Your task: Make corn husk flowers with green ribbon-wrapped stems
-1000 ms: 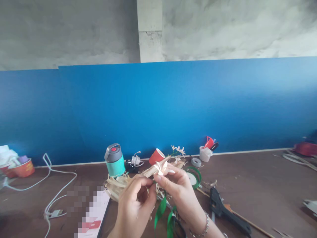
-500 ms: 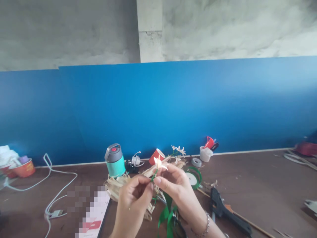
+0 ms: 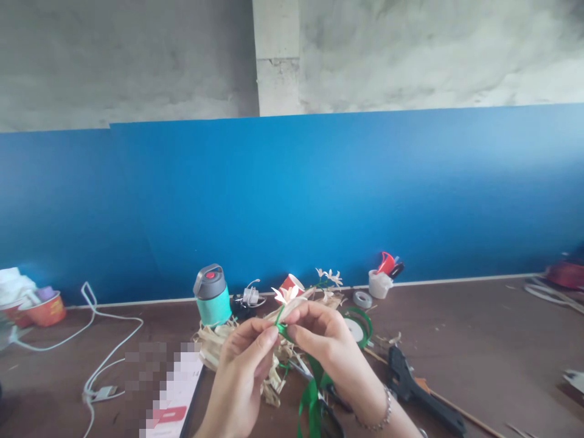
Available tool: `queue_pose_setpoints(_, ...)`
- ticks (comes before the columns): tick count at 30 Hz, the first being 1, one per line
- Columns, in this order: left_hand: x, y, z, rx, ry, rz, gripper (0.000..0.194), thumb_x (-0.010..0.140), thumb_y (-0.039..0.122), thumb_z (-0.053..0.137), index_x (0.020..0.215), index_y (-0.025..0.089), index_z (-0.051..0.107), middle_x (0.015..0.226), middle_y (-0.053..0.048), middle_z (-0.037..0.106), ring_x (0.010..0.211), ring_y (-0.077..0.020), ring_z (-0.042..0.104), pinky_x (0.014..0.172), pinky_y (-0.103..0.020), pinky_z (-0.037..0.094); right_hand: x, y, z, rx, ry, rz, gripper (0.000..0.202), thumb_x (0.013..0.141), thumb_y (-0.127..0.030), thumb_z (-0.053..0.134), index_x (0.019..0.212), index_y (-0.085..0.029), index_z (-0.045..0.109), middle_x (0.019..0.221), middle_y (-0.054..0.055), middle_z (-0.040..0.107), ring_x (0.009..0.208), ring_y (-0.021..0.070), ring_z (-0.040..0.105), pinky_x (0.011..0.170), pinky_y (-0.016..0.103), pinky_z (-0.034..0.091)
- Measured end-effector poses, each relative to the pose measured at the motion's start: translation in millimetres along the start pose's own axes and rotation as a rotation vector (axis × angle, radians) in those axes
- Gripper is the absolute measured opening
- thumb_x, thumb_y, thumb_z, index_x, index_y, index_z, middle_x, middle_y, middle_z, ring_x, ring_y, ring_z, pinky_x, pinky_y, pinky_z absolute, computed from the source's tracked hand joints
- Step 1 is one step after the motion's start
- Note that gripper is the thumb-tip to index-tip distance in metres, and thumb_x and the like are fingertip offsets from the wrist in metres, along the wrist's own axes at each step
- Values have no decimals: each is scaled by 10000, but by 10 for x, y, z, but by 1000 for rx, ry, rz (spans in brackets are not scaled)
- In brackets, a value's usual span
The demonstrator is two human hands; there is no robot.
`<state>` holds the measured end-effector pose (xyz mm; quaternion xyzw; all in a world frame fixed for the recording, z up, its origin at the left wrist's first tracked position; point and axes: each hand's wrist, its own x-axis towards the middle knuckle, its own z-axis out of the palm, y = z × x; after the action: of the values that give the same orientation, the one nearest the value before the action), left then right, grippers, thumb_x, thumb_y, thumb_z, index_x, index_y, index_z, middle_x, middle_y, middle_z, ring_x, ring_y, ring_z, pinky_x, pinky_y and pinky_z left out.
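A small white artificial flower (image 3: pixel 287 295) stands upright above my fingertips on a thin green stem (image 3: pixel 278 317). The thumb and forefinger of my left hand (image 3: pixel 244 359) are pinched on that stem, low down. Close beside it, my right hand (image 3: pixel 335 344) pinches a green ribbon (image 3: pixel 311 404) where it meets the stem; the rest of the ribbon hangs below toward the table. Beneath my hands lie pale dried husk strips (image 3: pixel 214 345) and dark-handled scissors (image 3: pixel 335 420), partly covered by the ribbon and right hand.
A black glue gun (image 3: pixel 422 389) and a green ribbon spool (image 3: pixel 367 325) lie to the right. Behind stand a turquoise flask (image 3: pixel 213 298), a red paper cup (image 3: pixel 286 283), more white flowers (image 3: pixel 334 277) and a white tub (image 3: pixel 379 285). A phone (image 3: pixel 176 395) and white cables (image 3: pixel 98 340) are left.
The flower has tipped back to the left and now faces upward. My right fingers have shifted from beside the blossom to the stem, and green ribbon now shows bunched between both hands.
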<state>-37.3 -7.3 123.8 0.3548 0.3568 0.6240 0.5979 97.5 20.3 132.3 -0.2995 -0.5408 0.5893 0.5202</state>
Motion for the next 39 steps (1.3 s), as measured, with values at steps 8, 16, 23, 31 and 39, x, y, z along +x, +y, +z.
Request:
queue_pose_setpoints(8,2,39,10,43,-47,-61,290,606,361,787,618,137,602,458,100,327,407,-11,143,384,-152,95,-16,-36,-27,11,-19,9,198,716,-345,722,809,-175,683,749,15,629,720,133,559,641,232,439)
queue_pose_setpoints(16,0,25,36,248,-91,-52,277,601,338,754,575,155,548,446,86,375,393,-26,222,380,-164,163,-7,8,-29,25,16,-135,193,682,-343,754,631,-186,655,687,-8,568,638,118,492,608,247,406)
queue_pose_setpoints(23,-33,56,39,548,-88,108,163,671,252,655,591,165,542,464,55,443,409,-70,358,396,-184,267,-32,17,13,-137,10,-190,230,750,-369,686,654,-170,619,691,0,508,664,134,459,629,257,398)
queue_pose_setpoints(31,-79,9,-33,948,-25,604,100,730,135,599,714,203,670,597,-6,607,491,-126,495,494,-223,374,-17,31,26,-136,28,-180,261,735,-378,692,627,-169,578,718,16,566,691,154,513,670,282,424)
queue_pose_setpoints(39,-86,2,4,979,-27,693,143,760,120,547,760,200,666,673,-20,647,551,-140,558,526,-219,420,-20,63,26,-63,55,-166,232,730,-332,706,627,-176,569,653,-13,497,696,160,519,709,298,437)
